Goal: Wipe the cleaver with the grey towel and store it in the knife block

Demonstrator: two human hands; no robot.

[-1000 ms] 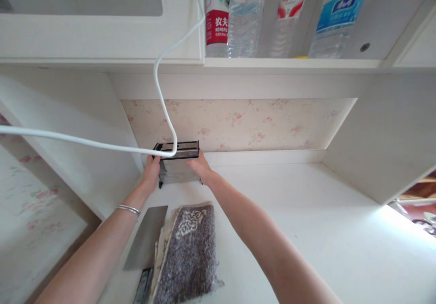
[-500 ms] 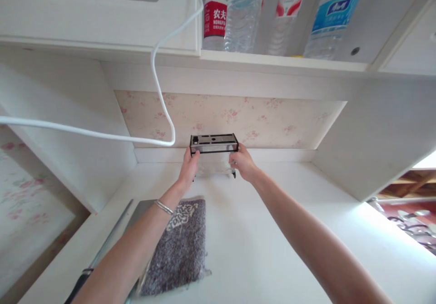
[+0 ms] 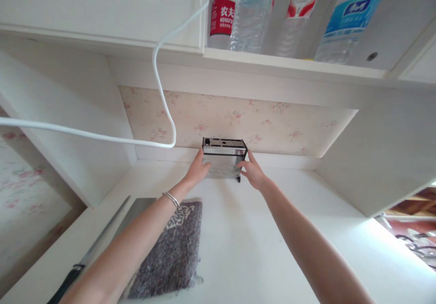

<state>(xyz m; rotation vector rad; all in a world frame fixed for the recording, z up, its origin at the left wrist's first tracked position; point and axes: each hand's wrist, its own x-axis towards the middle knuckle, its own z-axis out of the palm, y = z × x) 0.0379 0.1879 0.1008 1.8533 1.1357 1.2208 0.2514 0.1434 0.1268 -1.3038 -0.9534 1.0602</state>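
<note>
A knife block (image 3: 223, 165) with a slotted metal-and-black top stands upright on the white counter, close to the back wall. My left hand (image 3: 197, 168) is closed around its left end, thumb on the front face. Against the right end rests my right hand (image 3: 252, 170), its fingers curled around the edge. Part of the block's lower left side is hidden by my left hand. A long thin blade with a black handle (image 3: 70, 277) lies at the left of the counter, partly behind my left forearm.
A folded grey-brown cloth (image 3: 177, 249) lies on the counter (image 3: 245, 249) beside a flat grey metal sheet or blade (image 3: 138, 208). A white cable (image 3: 160, 86) hangs in front at the left. Overhead, a shelf (image 3: 289, 63) holds several plastic bottles (image 3: 252, 22). Side panels (image 3: 378, 145) bound the counter.
Both hands have moved the knife block from the left corner rightward along the back wall. The long blade at the left has come into view.
</note>
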